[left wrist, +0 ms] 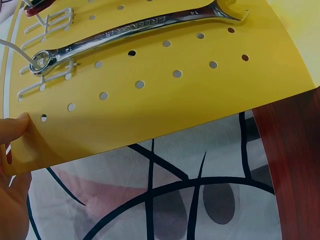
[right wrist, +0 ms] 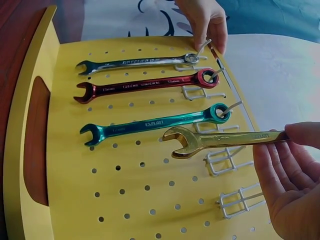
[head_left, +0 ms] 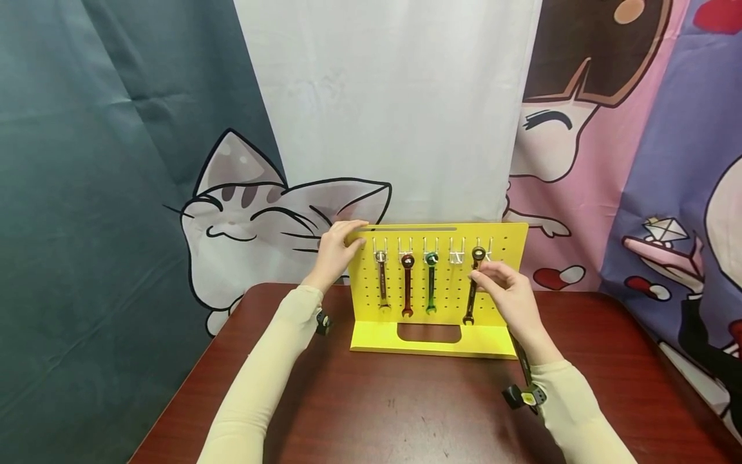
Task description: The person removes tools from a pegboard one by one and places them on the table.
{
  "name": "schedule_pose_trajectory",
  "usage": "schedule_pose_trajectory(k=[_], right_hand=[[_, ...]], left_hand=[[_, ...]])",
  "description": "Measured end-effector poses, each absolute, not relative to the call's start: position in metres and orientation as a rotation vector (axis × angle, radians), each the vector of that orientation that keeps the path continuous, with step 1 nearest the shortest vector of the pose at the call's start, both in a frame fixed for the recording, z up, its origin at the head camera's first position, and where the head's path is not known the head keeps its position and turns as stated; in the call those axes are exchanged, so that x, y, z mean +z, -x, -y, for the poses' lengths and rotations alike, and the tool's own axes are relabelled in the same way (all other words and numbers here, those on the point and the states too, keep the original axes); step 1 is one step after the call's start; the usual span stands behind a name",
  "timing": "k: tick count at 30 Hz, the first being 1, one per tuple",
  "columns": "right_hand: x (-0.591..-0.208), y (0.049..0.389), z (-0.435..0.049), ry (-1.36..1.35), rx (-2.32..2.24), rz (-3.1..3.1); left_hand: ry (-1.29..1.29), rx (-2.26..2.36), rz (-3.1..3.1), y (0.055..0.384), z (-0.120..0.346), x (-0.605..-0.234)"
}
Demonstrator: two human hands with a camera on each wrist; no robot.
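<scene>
A smiling cartoon cat is printed on the backdrop at left, behind a reddish-brown table where a person in pale sleeves works with both hands. The left hand, a small black camera at its wrist, grips the upper left corner of a yellow board, thumb across the front and fingers behind the edge. The board stands upright on the table, punched with rows of small holes. Hanging from its white wire hooks, open ends down, are a silver wrench marked 14, a red wrench and a green wrench. Beside the green one is a fourth hook. Next comes a gold wrench, dark from the head camera, held slightly tilted in front of the board near its right side, ring end up. Whether that ring touches the fifth hook behind it cannot be told. The right hand pinches the gold wrench by its shank between thumb and fingers. At far right, the backdrop turns pink and purple, with a large dark-haired cartoon figure.
</scene>
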State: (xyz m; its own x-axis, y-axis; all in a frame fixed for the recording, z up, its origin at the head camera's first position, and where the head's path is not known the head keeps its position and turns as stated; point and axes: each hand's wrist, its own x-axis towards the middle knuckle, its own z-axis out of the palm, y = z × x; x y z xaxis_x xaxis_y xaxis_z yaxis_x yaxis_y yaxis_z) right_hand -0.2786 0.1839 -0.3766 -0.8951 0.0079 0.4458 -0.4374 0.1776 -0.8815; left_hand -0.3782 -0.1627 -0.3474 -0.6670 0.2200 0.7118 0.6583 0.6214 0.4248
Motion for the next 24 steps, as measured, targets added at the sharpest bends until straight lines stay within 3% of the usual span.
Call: schedule_pose_trajectory(k=[24], right_hand=[[-0.381,0.273,-0.199,-0.294,1.758,2.136]], left_hand=[[0.693,-0.915,2.226,0.378,0.163,-0.347]])
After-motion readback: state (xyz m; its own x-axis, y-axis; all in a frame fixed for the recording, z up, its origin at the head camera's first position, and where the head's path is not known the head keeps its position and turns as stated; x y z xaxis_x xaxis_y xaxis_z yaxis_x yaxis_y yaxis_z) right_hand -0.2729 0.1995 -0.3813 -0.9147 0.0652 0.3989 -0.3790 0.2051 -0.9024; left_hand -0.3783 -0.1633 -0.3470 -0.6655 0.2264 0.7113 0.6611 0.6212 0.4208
